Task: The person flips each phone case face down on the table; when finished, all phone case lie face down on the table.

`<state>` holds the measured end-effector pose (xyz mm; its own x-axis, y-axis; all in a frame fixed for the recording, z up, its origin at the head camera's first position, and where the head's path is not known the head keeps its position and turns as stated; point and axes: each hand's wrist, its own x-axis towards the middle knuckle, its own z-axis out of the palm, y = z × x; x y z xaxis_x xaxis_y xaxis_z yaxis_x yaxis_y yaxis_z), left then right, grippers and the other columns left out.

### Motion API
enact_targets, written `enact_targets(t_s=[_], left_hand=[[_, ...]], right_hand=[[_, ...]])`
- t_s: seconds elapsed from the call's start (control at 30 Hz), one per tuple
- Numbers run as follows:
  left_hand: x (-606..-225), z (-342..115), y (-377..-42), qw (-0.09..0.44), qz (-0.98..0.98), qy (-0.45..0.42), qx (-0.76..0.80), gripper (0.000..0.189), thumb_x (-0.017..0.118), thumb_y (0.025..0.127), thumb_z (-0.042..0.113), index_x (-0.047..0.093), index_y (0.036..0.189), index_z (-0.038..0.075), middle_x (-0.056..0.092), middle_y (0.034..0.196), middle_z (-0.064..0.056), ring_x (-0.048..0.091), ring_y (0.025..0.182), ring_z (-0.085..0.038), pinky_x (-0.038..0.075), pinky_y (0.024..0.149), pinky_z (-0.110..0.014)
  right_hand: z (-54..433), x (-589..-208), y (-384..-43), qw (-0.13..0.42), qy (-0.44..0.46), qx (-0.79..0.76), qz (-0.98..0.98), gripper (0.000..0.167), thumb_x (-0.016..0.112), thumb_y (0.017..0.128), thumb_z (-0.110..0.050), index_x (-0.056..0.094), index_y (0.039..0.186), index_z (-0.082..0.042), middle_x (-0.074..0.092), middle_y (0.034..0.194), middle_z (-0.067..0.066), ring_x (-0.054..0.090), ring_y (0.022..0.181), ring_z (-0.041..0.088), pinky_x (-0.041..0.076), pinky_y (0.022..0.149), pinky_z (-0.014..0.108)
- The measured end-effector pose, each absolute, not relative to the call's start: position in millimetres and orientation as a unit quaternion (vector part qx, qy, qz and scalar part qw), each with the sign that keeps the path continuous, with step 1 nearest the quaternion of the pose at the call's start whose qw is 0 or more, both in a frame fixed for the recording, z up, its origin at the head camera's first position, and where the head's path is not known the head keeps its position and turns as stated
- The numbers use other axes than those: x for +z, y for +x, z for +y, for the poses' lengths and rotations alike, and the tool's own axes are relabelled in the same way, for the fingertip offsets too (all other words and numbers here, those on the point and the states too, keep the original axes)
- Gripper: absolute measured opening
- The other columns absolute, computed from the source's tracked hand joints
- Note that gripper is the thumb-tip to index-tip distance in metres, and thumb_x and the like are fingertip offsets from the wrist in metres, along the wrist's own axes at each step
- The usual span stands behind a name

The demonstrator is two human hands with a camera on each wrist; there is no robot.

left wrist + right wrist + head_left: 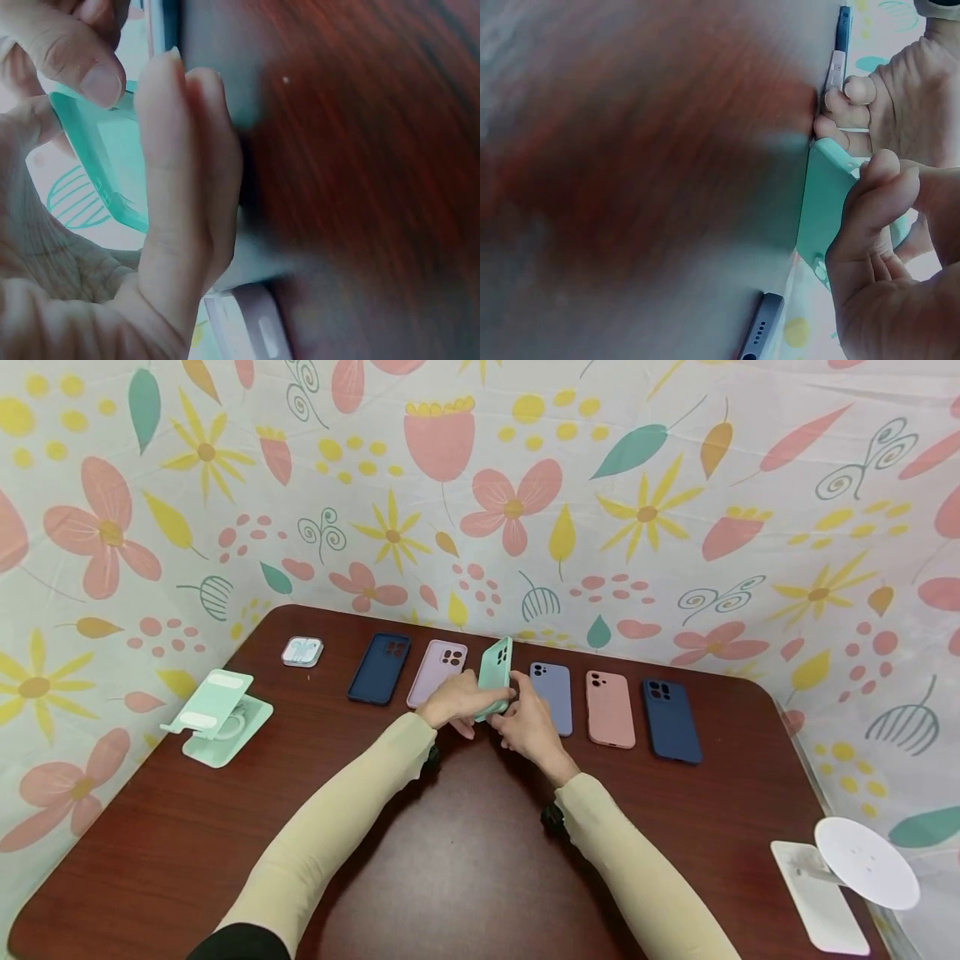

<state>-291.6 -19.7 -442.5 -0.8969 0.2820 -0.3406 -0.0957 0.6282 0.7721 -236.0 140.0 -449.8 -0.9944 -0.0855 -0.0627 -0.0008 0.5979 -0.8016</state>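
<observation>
Mint-green phone case (493, 668) stood tilted up between your hands, your left hand (457, 697) and right hand (528, 723) both gripping it. If either pinch loosened on the thin rim, it could have slipped onto the lilac case (435, 667) beside your left hand, nudging that askew.

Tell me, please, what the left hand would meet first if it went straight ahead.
Beyond the mint case it holds, the left hand would probably meet the right hand; depth is unclear.
</observation>
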Motion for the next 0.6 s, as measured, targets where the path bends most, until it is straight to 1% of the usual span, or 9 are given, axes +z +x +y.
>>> enact_targets(t_s=[0.07, 0.13, 0.23, 0.37, 0.47, 0.53, 0.6], left_hand=[[-443, -22, -292, 0.237, 0.857, 0.053, 0.454, 0.062, 0.07, 0.097, 0.065, 0.064, 0.103, 0.004, 0.061, 0.072, -0.009, 0.065, 0.048, -0.018, 0.068, 0.056, -0.038], [-444, -25, -293, 0.258, 0.837, 0.055, 0.48, 0.06, 0.069, 0.098, 0.064, 0.066, 0.103, 0.004, 0.063, 0.069, -0.009, 0.067, 0.05, -0.018, 0.068, 0.057, -0.036], [-443, -29, -293, 0.292, 0.808, 0.057, 0.508, 0.061, 0.068, 0.099, 0.062, 0.069, 0.113, 0.003, 0.069, 0.07, -0.011, 0.072, 0.055, -0.018, 0.068, 0.059, -0.033], [-442, -37, -295, 0.325, 0.785, 0.045, 0.525, 0.068, 0.069, 0.1, 0.062, 0.066, 0.13, 0.001, 0.075, 0.076, -0.014, 0.075, 0.059, -0.017, 0.069, 0.062, -0.032], [-439, -42, -295, 0.319, 0.79, 0.042, 0.522, 0.074, 0.069, 0.1, 0.061, 0.058, 0.143, 0.002, 0.076, 0.079, -0.013, 0.074, 0.059, -0.017, 0.068, 0.063, -0.031], [-436, -46, -295, 0.299, 0.799, 0.049, 0.519, 0.076, 0.071, 0.101, 0.058, 0.051, 0.152, 0.005, 0.076, 0.082, -0.013, 0.073, 0.06, -0.016, 0.068, 0.062, -0.03], [-433, -48, -295, 0.27, 0.808, 0.062, 0.519, 0.076, 0.072, 0.103, 0.052, 0.044, 0.159, 0.009, 0.074, 0.087, -0.014, 0.071, 0.061, -0.016, 0.067, 0.063, -0.031]], right_hand=[[141, -451, -237, 0.048, -0.03, -0.447, 0.893, 0.088, 0.077, 0.099, -0.013, 0.027, 0.171, -0.012, 0.07, 0.071, 0.009, 0.064, 0.047, 0.018, 0.055, 0.045, 0.031], [143, -452, -239, 0.05, -0.036, -0.444, 0.894, 0.089, 0.078, 0.099, -0.014, 0.026, 0.172, -0.01, 0.071, 0.071, 0.01, 0.064, 0.048, 0.017, 0.056, 0.046, 0.031], [145, -454, -241, 0.059, -0.041, -0.438, 0.896, 0.089, 0.079, 0.099, -0.016, 0.027, 0.172, -0.007, 0.072, 0.073, 0.011, 0.065, 0.049, 0.016, 0.058, 0.048, 0.031], [145, -456, -244, 0.076, -0.042, -0.432, 0.898, 0.086, 0.079, 0.1, -0.02, 0.031, 0.17, -0.005, 0.073, 0.073, 0.01, 0.065, 0.049, 0.015, 0.059, 0.05, 0.031], [143, -457, -247, 0.086, -0.041, -0.431, 0.897, 0.085, 0.081, 0.1, -0.022, 0.033, 0.168, -0.004, 0.073, 0.071, 0.009, 0.065, 0.048, 0.015, 0.059, 0.05, 0.03], [142, -458, -249, 0.093, -0.04, -0.43, 0.897, 0.084, 0.081, 0.1, -0.023, 0.035, 0.167, -0.003, 0.073, 0.069, 0.009, 0.065, 0.048, 0.015, 0.059, 0.05, 0.031], [141, -458, -250, 0.101, -0.036, -0.431, 0.896, 0.084, 0.081, 0.099, -0.023, 0.036, 0.167, -0.004, 0.073, 0.069, 0.008, 0.066, 0.048, 0.015, 0.059, 0.05, 0.031]])
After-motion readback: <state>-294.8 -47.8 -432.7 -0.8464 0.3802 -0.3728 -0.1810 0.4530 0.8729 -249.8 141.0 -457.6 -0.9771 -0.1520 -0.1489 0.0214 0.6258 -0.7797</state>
